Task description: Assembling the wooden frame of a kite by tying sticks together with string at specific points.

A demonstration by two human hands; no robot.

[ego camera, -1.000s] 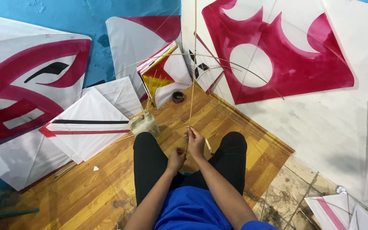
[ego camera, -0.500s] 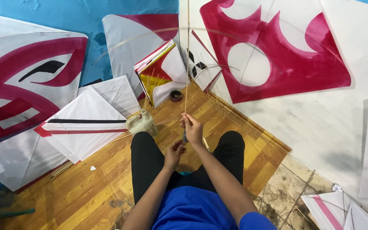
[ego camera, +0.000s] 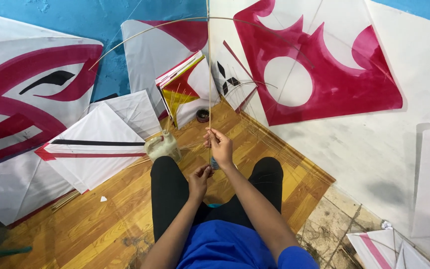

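Spine: thin straight bamboo stick, long axis near vertical, top runs out of the upper edge, foot between the knees.
Bow: thin curved bamboo strip crosses the spine near the top, arcs down to left and right.
Right hand: fingers pinched narrow on the spine, above the other hand.
Left hand: curled narrow just beside the spine's foot; cannot tell if it touches the stick.
Small dark object: at the spine, just under the right hand; too small to identify.
Close by: translucent plastic jug near the left knee; loose bundle of thin bamboo sticks along the wall base to the right.
Edges: white and red paper kites lean on the left, large red and white kite against the right wall.
Room: bare wooden floor left of the legs; corner ahead is crowded.
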